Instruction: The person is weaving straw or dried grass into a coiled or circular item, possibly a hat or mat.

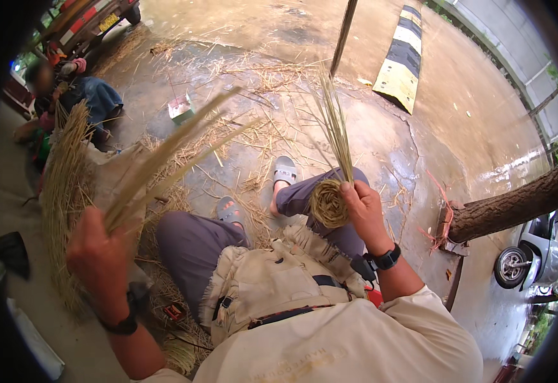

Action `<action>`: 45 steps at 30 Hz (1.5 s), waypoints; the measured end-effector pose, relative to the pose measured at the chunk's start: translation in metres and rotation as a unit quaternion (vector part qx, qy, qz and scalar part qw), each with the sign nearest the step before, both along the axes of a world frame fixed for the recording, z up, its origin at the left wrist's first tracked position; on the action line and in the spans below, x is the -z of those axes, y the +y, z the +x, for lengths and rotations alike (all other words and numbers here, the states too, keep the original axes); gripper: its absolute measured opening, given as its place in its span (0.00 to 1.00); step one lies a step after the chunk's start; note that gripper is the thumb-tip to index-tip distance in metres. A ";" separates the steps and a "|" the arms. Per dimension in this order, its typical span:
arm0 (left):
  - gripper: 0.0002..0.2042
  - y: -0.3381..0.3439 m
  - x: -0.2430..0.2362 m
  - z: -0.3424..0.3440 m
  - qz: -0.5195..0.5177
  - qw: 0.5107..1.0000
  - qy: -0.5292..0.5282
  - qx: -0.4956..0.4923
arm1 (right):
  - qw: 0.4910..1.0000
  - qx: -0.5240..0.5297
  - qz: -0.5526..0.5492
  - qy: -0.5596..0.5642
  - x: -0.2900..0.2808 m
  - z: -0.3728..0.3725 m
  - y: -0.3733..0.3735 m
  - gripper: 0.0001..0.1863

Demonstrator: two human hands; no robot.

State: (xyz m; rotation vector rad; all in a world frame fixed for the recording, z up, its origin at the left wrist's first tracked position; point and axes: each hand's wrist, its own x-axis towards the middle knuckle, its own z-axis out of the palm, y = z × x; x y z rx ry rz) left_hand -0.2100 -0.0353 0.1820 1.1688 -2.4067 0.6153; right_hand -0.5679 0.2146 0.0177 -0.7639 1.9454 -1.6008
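Note:
Raised at the left, my left hand [100,249] is closed round a few straw strands [170,150], which slant up to the right and are a little blurred. On the right, my right hand [367,214] pinches a round woven straw coil [328,203] at its edge, above my right knee. A sheaf of loose straw ends [335,131] stands up from that coil. The two hands are well apart. A pale frayed cloth [259,274] covers my lap.
A tall straw bundle [68,185] leans beside my left arm. Beyond it sits another person [93,96]. Loose straw [247,143] litters the ground round a small box [180,108]. A trunk [509,201], a scooter [537,252] and a striped speed bump [401,60] stand to the right.

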 end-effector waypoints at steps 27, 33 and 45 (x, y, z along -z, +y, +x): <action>0.12 0.103 0.178 0.004 0.418 0.901 -0.054 0.099 | 0.932 -0.087 0.161 0.314 0.019 0.040 -0.028 0.18; 0.13 0.096 0.177 -0.019 0.449 0.883 -0.035 0.133 | 0.913 -0.116 0.164 0.355 0.026 0.051 -0.037 0.15; 0.11 0.091 0.202 -0.059 0.453 0.870 -0.083 0.178 | 0.924 -0.158 0.100 0.333 0.040 0.076 -0.043 0.16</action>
